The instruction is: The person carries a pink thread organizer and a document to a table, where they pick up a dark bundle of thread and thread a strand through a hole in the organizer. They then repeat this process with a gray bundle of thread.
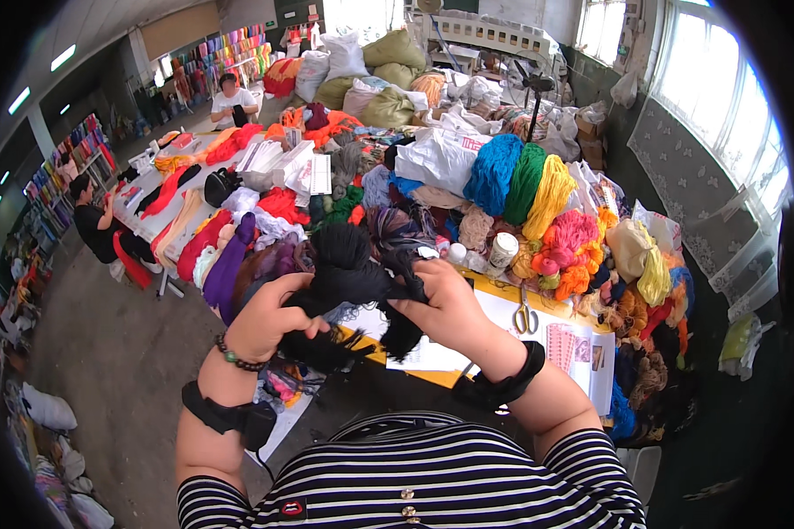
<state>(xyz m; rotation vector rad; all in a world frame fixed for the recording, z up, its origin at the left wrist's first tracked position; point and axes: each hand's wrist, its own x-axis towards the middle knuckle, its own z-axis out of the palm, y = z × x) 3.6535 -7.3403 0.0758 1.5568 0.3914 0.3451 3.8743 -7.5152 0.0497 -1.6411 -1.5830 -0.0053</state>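
Observation:
Both my hands hold a bundle of black yarn (348, 275) up over the near edge of the table. My left hand (278, 313) is closed on its left side, with fingers curled into the strands. On the other side my right hand (445, 304) pinches a twisted part of the same bundle. Loose, frayed ends hang down between the hands. Scissors (526, 319) with yellowish handles lie to the right of my right hand, beside printed sheets (573, 346). A white jar (503, 250) stands just behind them.
Yarn heaps cover the table, including blue (494, 172), green (526, 181), yellow (551, 194) and purple (229, 269) skeins. A white bag (437, 159) lies among them. Farther back sit a person in white (235, 104) and, at left, a person in black (93, 220). Windows (723, 97) line the right.

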